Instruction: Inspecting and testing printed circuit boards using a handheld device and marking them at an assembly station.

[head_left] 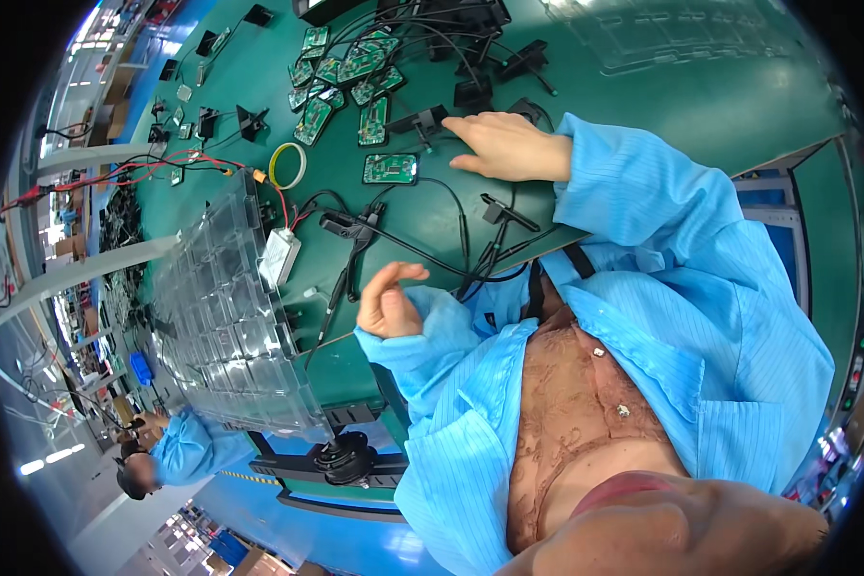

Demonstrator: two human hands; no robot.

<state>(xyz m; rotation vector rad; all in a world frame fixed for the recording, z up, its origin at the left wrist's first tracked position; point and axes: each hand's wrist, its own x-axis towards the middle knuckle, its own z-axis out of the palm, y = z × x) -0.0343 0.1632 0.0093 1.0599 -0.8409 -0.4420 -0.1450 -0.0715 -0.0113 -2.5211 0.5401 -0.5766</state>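
My right hand [511,147] reaches over the green table, palm down. Its fingers are stretched out with the thumb apart, and the fingertips are at a black plastic part [420,122] with a short cable; whether they touch it I cannot tell. Just left of the thumb lies a single green circuit board [391,169] with a black cable. My left hand [391,302] is held near the table's front edge, fingers loosely bent and apart, nothing visible in it. Beside it are a black clip-like tool [353,227] and a black cable connector piece [501,213].
Several green circuit boards [365,60] are heaped at the back, beside black housings [472,91] with cables. A yellow-white tape ring [287,166], a white box [278,257] with red wires and clear plastic trays [226,331] are on the left. Another person [187,446] is at the far lower left.
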